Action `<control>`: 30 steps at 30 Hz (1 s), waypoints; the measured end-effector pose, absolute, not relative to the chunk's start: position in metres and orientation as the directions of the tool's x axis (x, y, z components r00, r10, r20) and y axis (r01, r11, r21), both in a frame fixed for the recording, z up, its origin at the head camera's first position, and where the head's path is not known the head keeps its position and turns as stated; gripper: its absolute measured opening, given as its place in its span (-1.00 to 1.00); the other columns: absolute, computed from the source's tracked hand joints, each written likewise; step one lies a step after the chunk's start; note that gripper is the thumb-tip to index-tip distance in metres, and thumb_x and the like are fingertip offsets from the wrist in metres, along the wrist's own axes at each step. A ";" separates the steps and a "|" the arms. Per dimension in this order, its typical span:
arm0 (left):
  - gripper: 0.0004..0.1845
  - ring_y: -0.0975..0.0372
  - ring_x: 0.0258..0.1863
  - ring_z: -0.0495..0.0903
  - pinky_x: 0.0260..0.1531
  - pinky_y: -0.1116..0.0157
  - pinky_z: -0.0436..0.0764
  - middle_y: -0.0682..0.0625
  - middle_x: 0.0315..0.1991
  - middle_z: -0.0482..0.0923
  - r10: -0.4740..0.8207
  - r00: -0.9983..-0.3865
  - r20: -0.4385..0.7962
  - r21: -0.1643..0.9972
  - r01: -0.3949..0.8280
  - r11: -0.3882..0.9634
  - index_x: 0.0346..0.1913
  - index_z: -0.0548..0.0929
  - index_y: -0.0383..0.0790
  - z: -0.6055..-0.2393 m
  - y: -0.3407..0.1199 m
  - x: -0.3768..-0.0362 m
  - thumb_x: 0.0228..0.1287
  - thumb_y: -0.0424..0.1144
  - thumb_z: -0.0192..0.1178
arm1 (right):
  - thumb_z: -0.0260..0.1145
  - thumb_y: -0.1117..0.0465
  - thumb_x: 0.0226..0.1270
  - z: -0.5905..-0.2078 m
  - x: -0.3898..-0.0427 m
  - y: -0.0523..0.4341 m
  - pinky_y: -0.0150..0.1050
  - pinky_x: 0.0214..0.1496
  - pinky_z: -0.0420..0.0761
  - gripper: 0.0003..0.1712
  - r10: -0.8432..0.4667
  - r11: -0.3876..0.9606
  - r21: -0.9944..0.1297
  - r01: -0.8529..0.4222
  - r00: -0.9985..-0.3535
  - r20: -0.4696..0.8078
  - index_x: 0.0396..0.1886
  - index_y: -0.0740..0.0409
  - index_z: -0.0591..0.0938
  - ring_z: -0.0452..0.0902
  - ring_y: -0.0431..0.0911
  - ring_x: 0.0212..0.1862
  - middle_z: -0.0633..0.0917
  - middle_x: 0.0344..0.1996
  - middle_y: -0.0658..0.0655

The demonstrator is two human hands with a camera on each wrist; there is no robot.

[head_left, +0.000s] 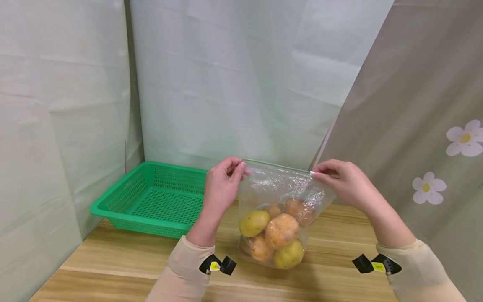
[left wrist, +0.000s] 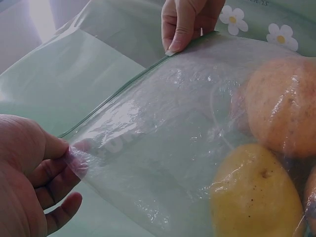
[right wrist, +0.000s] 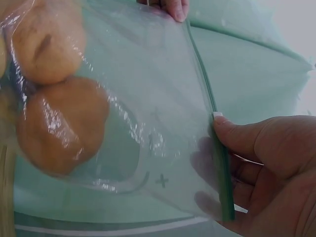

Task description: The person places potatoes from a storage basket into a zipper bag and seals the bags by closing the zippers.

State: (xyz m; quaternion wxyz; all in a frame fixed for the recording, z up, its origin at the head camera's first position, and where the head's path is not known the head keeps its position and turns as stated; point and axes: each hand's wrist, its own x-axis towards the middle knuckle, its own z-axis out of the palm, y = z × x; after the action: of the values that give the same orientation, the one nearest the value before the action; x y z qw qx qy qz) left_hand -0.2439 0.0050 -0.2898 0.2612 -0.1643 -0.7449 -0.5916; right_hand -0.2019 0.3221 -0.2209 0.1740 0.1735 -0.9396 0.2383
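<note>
A clear zip bag (head_left: 281, 188) with a green seal strip hangs upright between both hands, its bottom low over the table. Inside lie yellow potatoes (head_left: 254, 223) and several lumpy orange-brown root vegetables (head_left: 281, 230). My left hand (head_left: 223, 184) pinches the bag's upper left corner between thumb and fingers. At the other end of the strip, the thumb and fingers of my right hand (head_left: 345, 180) pinch the small white slider (right wrist: 217, 114). In the right wrist view, the other right fingers show through the plastic behind the strip.
A green perforated plastic basket (head_left: 137, 220) stands on the wooden table (head_left: 124, 268) to the left, partly behind my left hand. Pale sheets (head_left: 245, 84) hang at the back and left. On the right hangs a grey-brown cloth (head_left: 407, 105) with white flowers.
</note>
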 end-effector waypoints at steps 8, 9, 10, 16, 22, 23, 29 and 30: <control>-0.88 0.18 -0.27 0.76 -0.23 0.12 0.74 0.12 -0.26 0.84 -0.066 -0.813 0.579 0.800 0.550 0.241 -0.02 0.80 -0.21 -0.292 0.004 -0.246 0.65 -0.24 0.32 | 0.46 0.03 0.63 -0.226 -0.199 0.340 -0.05 -0.04 0.65 -0.74 -0.188 0.851 -0.389 -0.353 -0.896 0.402 0.05 0.10 0.83 0.65 0.00 -0.06 0.83 -0.08 0.06; -0.88 0.19 -0.27 0.76 -0.22 0.12 0.73 0.13 -0.26 0.84 -0.067 -0.813 0.578 0.800 0.549 0.242 -0.03 0.80 -0.20 -0.292 0.004 -0.246 0.65 -0.24 0.32 | 0.46 0.03 0.62 -0.226 -0.199 0.342 -0.07 -0.06 0.64 -0.73 -0.183 0.854 -0.388 -0.348 -0.897 0.402 0.06 0.10 0.83 0.64 0.00 -0.07 0.83 -0.08 0.06; -0.89 0.19 -0.27 0.75 -0.23 0.12 0.73 0.13 -0.26 0.84 -0.067 -0.813 0.579 0.800 0.549 0.243 -0.04 0.80 -0.18 -0.292 0.004 -0.246 0.65 -0.24 0.32 | 0.46 0.02 0.63 -0.227 -0.199 0.344 -0.09 -0.07 0.63 -0.72 -0.178 0.855 -0.389 -0.343 -0.899 0.401 0.07 0.11 0.83 0.63 -0.01 -0.08 0.83 -0.08 0.07; -0.89 0.19 -0.27 0.75 -0.23 0.14 0.72 0.14 -0.26 0.84 -0.069 -0.811 0.581 0.797 0.550 0.249 -0.04 0.80 -0.18 -0.292 0.003 -0.248 0.66 -0.23 0.32 | 0.42 -0.01 0.66 -0.229 -0.196 0.355 -0.01 0.00 0.65 -0.69 -0.156 0.859 -0.399 -0.320 -0.907 0.391 0.12 0.11 0.81 0.68 0.01 -0.01 0.84 -0.03 0.09; -0.90 0.20 -0.28 0.76 -0.24 0.16 0.72 0.14 -0.27 0.84 -0.078 -0.808 0.584 0.796 0.550 0.253 -0.05 0.80 -0.18 -0.293 0.002 -0.249 0.65 -0.25 0.32 | 0.36 -0.08 0.70 -0.232 -0.193 0.366 0.09 0.10 0.65 -0.61 -0.124 0.861 -0.423 -0.282 -0.923 0.365 0.18 0.11 0.79 0.70 0.07 0.08 0.83 0.04 0.14; -0.90 0.20 -0.28 0.76 -0.25 0.17 0.71 0.14 -0.27 0.84 -0.077 -0.808 0.584 0.796 0.551 0.252 -0.04 0.80 -0.18 -0.294 0.002 -0.249 0.65 -0.24 0.32 | 0.35 -0.08 0.71 -0.232 -0.193 0.368 0.08 0.10 0.64 -0.60 -0.120 0.861 -0.427 -0.277 -0.925 0.359 0.19 0.11 0.78 0.69 0.08 0.09 0.82 0.06 0.15; -0.90 0.19 -0.29 0.75 -0.27 0.21 0.67 0.12 -0.26 0.84 -0.083 -0.803 0.590 0.792 0.556 0.252 -0.05 0.80 -0.18 -0.295 0.001 -0.251 0.64 -0.24 0.33 | 0.33 -0.10 0.71 -0.233 -0.194 0.376 -0.02 0.00 0.63 -0.57 -0.100 0.867 -0.431 -0.251 -0.934 0.343 0.22 0.12 0.77 0.67 0.08 0.06 0.82 0.06 0.17; -0.90 0.19 -0.29 0.75 -0.28 0.22 0.66 0.12 -0.26 0.85 -0.084 -0.802 0.591 0.791 0.557 0.253 -0.06 0.81 -0.18 -0.295 0.001 -0.251 0.64 -0.25 0.33 | 0.33 -0.10 0.71 -0.233 -0.194 0.377 -0.04 -0.01 0.63 -0.57 -0.099 0.867 -0.431 -0.249 -0.935 0.341 0.22 0.12 0.77 0.67 0.08 0.06 0.82 0.06 0.16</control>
State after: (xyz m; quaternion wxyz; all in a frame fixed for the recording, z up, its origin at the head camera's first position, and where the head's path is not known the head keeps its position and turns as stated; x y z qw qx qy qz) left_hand -0.2514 0.0011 -0.2949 0.2713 -0.1590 -0.7436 -0.5901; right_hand -0.1941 0.3770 -0.2334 0.1558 0.0912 -0.9536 0.2410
